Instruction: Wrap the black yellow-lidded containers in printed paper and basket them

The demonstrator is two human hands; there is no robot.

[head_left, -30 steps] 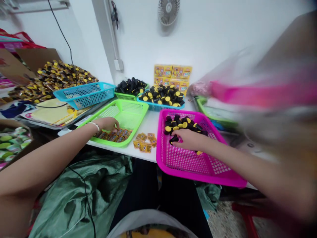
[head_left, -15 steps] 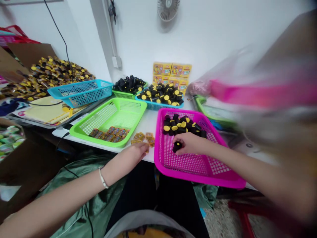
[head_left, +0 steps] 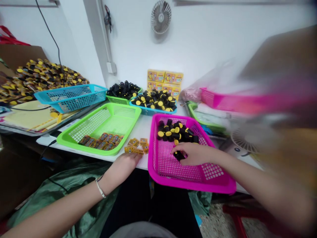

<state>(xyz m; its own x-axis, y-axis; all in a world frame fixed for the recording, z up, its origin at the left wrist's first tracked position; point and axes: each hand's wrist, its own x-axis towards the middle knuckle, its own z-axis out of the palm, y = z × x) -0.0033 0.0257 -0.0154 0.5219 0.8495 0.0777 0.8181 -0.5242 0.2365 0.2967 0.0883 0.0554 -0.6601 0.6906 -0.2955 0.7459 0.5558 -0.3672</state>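
Observation:
My right hand (head_left: 193, 153) is closed round a small black cylinder (head_left: 178, 155) with a yellow dot on its end, inside a pink basket (head_left: 188, 185). Behind that hand, several black cylinders with yellow caps (head_left: 173, 130) lie heaped in the same basket. My left hand (head_left: 125, 165) rests at the table's front edge, its fingers drawn together on a small orange printed label (head_left: 137, 151); the fingertips are partly hidden. More small orange printed labels (head_left: 133, 142) lie just beyond it. To the left, a green basket (head_left: 85, 150) holds rows of label-wrapped cylinders (head_left: 105, 141).
Behind stand a blue basket (head_left: 148, 111) of black and yellow cylinders and a green basket (head_left: 121, 100) of black ones. An empty-looking blue basket (head_left: 81, 96) sits left, before a large heap of cylinders (head_left: 44, 77). Yellow boxes (head_left: 164, 77) lean on the wall. Blurred clutter fills the right.
The camera view has shifted, so the baskets appear lower and further left. My right hand still holds the black cylinder, now tilted more sideways. My left hand stays by the orange labels.

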